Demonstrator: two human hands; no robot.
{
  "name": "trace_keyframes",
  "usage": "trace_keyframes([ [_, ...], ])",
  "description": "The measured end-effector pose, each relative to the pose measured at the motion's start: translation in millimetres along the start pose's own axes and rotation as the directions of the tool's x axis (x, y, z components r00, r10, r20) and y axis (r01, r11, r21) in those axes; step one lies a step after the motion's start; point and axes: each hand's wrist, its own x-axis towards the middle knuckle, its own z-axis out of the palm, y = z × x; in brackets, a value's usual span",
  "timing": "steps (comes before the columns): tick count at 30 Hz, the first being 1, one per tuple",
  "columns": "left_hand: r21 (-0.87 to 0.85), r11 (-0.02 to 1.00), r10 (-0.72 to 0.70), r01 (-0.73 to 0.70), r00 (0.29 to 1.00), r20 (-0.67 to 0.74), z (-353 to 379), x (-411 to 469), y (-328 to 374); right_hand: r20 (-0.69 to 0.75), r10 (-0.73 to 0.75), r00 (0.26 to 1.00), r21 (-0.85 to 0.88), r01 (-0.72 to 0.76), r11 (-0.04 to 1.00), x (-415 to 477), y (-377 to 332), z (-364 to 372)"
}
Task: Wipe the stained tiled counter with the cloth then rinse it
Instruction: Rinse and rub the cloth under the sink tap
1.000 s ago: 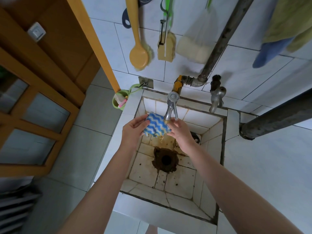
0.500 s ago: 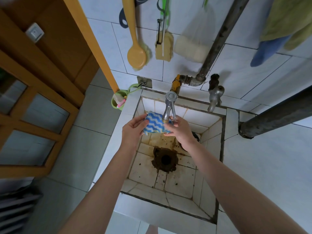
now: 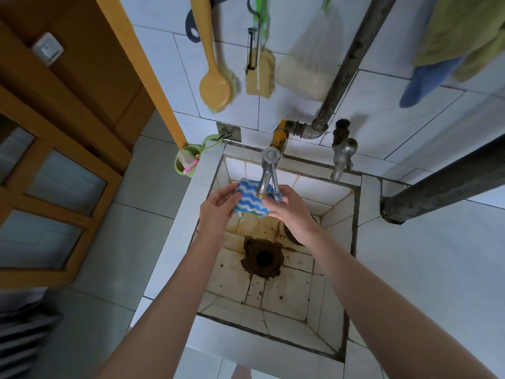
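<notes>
A soft, folded cloth, blue with white wavy stripes, is held directly under the spout of a smooth metal tap, above a square tiled sink with rust-stained glazed tiles and a dark, crusted drain hole. The cloth's left edge is pinched by the curled fingers of the left hand. Its right edge is gripped by the right hand, fingers closed around it.
</notes>
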Motion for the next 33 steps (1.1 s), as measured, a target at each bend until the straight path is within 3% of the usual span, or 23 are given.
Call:
trace_keyframes([
  [13, -0.043, 0.999, -0.013, 0.012, 0.999, -0.032, -7, 2, 0, -0.051, -0.064, 0.997, -0.112, 0.058, 0.992, 4, 1, 6],
  [20, -0.038, 0.999, -0.017, 0.016, 1.0, -0.02, -7, -4, -3, -0.032, 0.015, 0.999, 0.044, -0.014, 0.999, -2, 5, 2],
  [33, -0.084, 0.996, -0.016, 0.013, 0.999, -0.034, -33, -3, -4, -0.085, 0.067, 0.994, 0.099, -0.059, 0.993, -5, 10, 20],
])
